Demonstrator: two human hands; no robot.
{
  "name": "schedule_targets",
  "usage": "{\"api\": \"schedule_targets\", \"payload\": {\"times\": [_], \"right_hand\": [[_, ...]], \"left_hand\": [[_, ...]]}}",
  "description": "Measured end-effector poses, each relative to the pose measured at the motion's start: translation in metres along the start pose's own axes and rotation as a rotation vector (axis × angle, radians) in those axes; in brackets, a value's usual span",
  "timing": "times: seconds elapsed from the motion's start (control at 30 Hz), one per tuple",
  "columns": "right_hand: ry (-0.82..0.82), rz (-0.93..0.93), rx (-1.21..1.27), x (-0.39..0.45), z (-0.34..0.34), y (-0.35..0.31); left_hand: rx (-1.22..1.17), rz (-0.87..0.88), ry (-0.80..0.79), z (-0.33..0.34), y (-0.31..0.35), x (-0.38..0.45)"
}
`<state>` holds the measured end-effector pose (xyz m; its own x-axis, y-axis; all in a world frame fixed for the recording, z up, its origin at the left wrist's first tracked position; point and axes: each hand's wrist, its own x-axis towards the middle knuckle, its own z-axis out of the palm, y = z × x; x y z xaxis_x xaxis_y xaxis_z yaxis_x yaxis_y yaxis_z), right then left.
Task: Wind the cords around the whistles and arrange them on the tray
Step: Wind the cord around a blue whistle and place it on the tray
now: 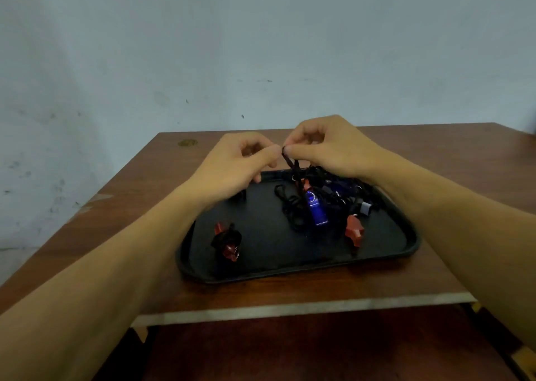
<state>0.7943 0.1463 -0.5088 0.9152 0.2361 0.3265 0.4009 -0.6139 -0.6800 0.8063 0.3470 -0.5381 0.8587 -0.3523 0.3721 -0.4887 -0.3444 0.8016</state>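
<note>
A black tray [269, 267] lies on the wooden table. At its front left rests a red whistle [227, 241] with black cord wound round it. A blue whistle [316, 209] lies mid-tray among a tangle of black cords [293, 209], with a loose red whistle [354, 231] to its right. Above the tray's far edge, my left hand [235, 168] and my right hand [327, 148] pinch the top of one black cord [288, 160], which runs down toward the pile. Which whistle it belongs to is hidden.
The brown wooden table [162, 177] stands against a pale blue wall. Its front edge [290, 308] runs just below the tray. More dark whistles and cords [345, 192] are heaped at the tray's back right under my right wrist.
</note>
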Motion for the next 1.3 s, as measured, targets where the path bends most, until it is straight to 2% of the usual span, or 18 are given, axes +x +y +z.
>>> {"api": "schedule_targets", "payload": {"times": [0.1, 0.23, 0.37, 0.43, 0.73, 0.97, 1.1, 1.3], "right_hand": [[0.115, 0.028, 0.163, 0.006, -0.005, -0.019], [0.15, 0.03, 0.212, 0.003, -0.012, -0.034], [0.263, 0.03, 0.233, -0.007, -0.016, -0.028], [0.244, 0.039, 0.224, -0.015, -0.017, -0.022], [0.012, 0.026, 0.279, -0.044, -0.017, -0.008], [0.095, 0.011, 0.293, -0.046, -0.019, 0.002], [0.118, 0.019, 0.142, -0.04, -0.025, 0.002], [0.216, 0.079, 0.127, -0.033, -0.041, -0.003]], "left_hand": [[-0.283, -0.131, -0.109, 0.02, 0.022, 0.003], [-0.382, -0.178, -0.011, 0.036, 0.042, 0.008], [-0.509, -0.214, 0.079, 0.033, 0.06, 0.01], [-0.554, -0.225, 0.104, 0.029, 0.071, 0.01], [-0.654, -0.279, 0.112, 0.037, 0.098, 0.014], [-0.616, -0.347, 0.094, 0.04, 0.099, 0.023], [-0.591, -0.355, 0.136, 0.036, 0.099, 0.028], [-0.551, -0.356, 0.207, 0.034, 0.096, 0.036]]}}
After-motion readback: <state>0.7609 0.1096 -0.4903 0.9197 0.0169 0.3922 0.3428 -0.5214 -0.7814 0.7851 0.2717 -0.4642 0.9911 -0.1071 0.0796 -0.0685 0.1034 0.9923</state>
